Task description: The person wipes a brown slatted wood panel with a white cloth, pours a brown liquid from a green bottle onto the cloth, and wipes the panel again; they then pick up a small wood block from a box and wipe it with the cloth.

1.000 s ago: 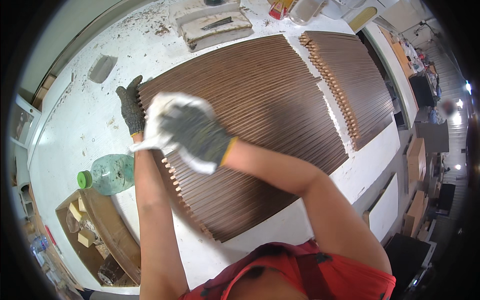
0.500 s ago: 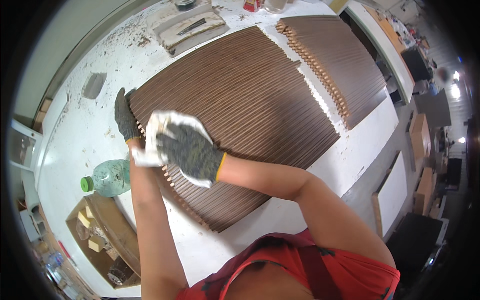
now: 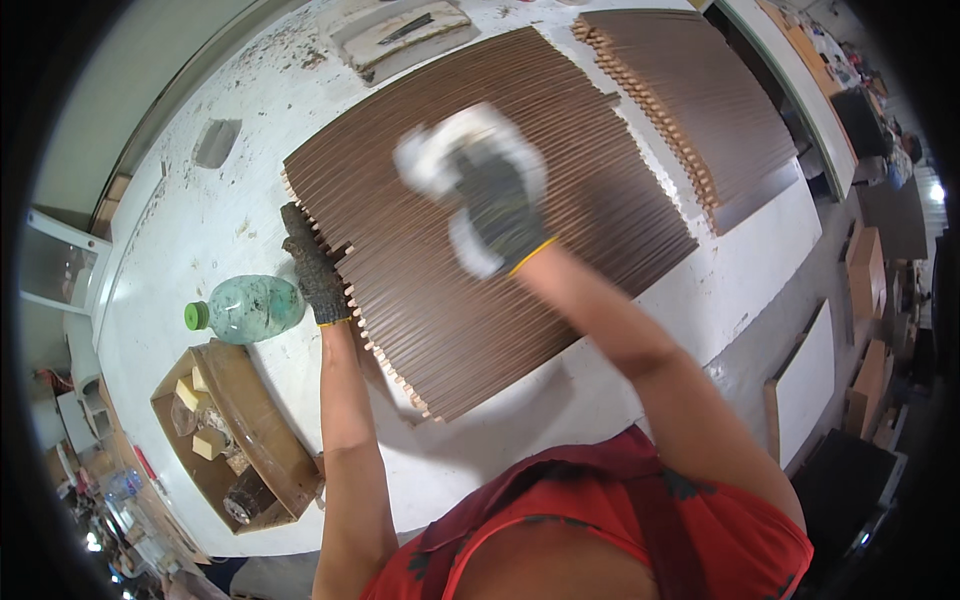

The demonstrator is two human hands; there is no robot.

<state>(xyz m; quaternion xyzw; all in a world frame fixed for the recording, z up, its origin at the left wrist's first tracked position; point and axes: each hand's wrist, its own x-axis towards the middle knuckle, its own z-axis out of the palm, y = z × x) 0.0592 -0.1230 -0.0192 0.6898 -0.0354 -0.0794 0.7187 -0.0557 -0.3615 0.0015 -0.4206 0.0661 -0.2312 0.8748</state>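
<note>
My right hand (image 3: 500, 208), in a dark knit glove with a yellow cuff edge, presses a white cloth (image 3: 428, 158) onto a broad row of brown slats (image 3: 480, 310). Motion blurs both cloth and fingers. The slats lie side by side, with pale stepped ends along the left and right edges. At the left edge, my gloved left hand (image 3: 318, 268) rests against the slat ends, its fingers stretched forward and close together. Beside those fingers one slat end (image 3: 343, 250) juts out past its neighbours.
A second row of brown slats (image 3: 715, 110) lies at far right. Left on the white table (image 3: 200, 230) are a green-capped clear bottle (image 3: 255, 310) and a cardboard box (image 3: 270, 430) of yellowish blocks. A pale tray (image 3: 400, 45) holding a dark tool stands at the back.
My right hand has swept the cloth from the left edge toward the middle and farther back. My left hand has slid nearer along the slat ends. The whole view has shifted slightly.
</note>
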